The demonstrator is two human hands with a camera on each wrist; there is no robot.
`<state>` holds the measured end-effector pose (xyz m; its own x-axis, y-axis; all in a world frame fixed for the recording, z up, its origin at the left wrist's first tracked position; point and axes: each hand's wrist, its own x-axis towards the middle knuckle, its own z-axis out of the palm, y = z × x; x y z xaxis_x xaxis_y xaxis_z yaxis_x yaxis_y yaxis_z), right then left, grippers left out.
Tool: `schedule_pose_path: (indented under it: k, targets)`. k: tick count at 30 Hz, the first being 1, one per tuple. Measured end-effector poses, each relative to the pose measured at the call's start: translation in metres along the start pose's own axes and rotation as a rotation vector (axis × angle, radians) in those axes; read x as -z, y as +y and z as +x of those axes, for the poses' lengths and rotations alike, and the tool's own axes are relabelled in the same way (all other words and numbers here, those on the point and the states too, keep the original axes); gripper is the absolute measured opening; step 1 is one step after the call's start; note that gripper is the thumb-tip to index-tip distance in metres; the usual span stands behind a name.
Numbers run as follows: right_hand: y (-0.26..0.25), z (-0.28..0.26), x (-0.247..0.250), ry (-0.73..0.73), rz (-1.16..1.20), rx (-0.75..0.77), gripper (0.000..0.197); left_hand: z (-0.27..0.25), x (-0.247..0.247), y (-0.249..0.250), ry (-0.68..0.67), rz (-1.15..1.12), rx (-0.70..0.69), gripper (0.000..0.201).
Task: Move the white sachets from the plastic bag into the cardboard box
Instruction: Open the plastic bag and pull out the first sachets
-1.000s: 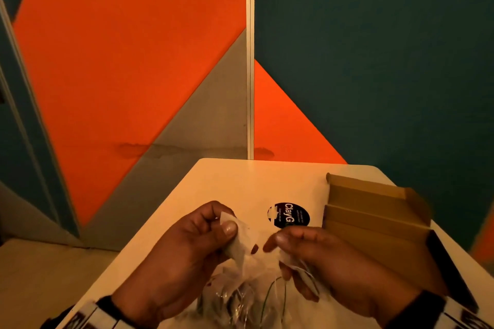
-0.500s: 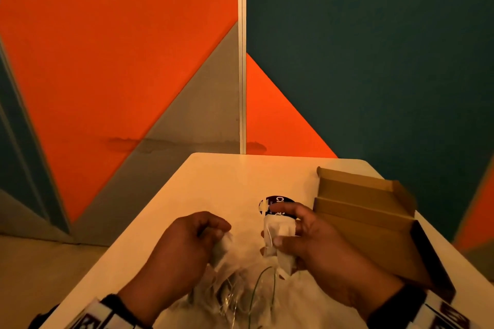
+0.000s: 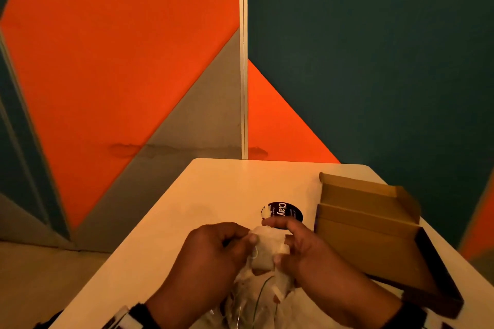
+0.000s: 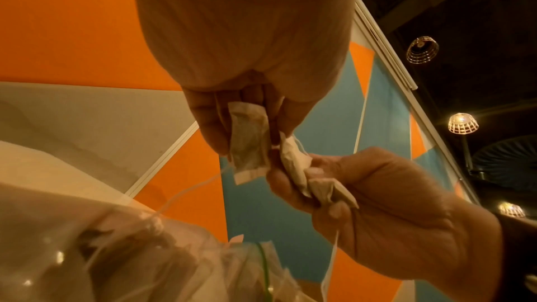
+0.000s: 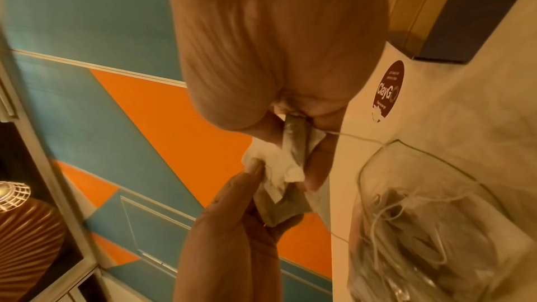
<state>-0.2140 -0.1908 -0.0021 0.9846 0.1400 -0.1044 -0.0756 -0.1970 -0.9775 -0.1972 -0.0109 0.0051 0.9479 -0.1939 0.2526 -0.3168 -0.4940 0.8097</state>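
Over the clear plastic bag (image 3: 248, 304) my two hands meet. My left hand (image 3: 244, 243) pinches one white sachet (image 4: 248, 141) between thumb and fingers. In my right hand (image 3: 282, 246) are a couple of sachets (image 4: 293, 164), folded together, their thin strings trailing down into the bag (image 4: 116, 249). The sachets touch each other between the two hands (image 5: 279, 164). More sachets and tangled strings lie inside the bag (image 5: 421, 226). To the right of my right hand stands the open cardboard box (image 3: 369, 224), lid flap up; I cannot see what is inside it.
A round dark sticker (image 3: 284, 212) sits on the white table (image 3: 213, 195) just beyond my fingers. The table's far edge meets an orange, grey and teal wall panel (image 3: 133, 75). The box reaches close to the table's right edge.
My right hand has come back left with its sachets and now meets my left hand above the bag. My left hand has lifted a sachet up to it.
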Motion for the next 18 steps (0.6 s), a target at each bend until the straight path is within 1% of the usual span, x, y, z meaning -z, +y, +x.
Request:
schedule_pose_path:
  k: [2,3,5,7,8,10,11,13,18]
  targets:
    - [-0.002,-0.001,0.005,-0.012,0.023,-0.044,0.054,0.001,0.005,0.0,0.01,-0.026,0.023,0.02]
    - [-0.001,-0.001,0.008,0.005,0.028,-0.055,0.056,0.001,0.007,-0.001,0.011,-0.021,0.026,0.02]
    - [0.001,-0.002,0.012,0.085,-0.002,-0.035,0.052,0.001,0.012,-0.001,0.007,-0.006,0.03,0.02]
    - [0.0,-0.004,0.013,0.166,-0.016,-0.005,0.038,0.0,0.015,-0.001,0.007,0.013,0.026,0.02]
    - [-0.001,-0.004,0.011,0.18,-0.001,0.005,0.031,-0.001,0.015,-0.001,0.005,0.025,0.021,0.019]
    - [-0.005,-0.007,0.007,0.159,-0.028,0.035,0.013,-0.002,0.013,0.0,-0.001,0.064,0.003,0.017]
    - [-0.007,-0.008,0.004,0.155,-0.102,0.046,0.008,-0.002,0.013,0.0,-0.004,0.079,-0.004,0.016]
    - [-0.006,-0.008,0.0,0.172,-0.261,0.078,0.018,-0.004,0.011,0.0,-0.012,0.073,-0.014,0.015]
    - [-0.006,-0.008,-0.002,0.198,-0.315,0.121,0.019,-0.008,0.009,0.004,-0.051,-0.06,-0.031,0.013]
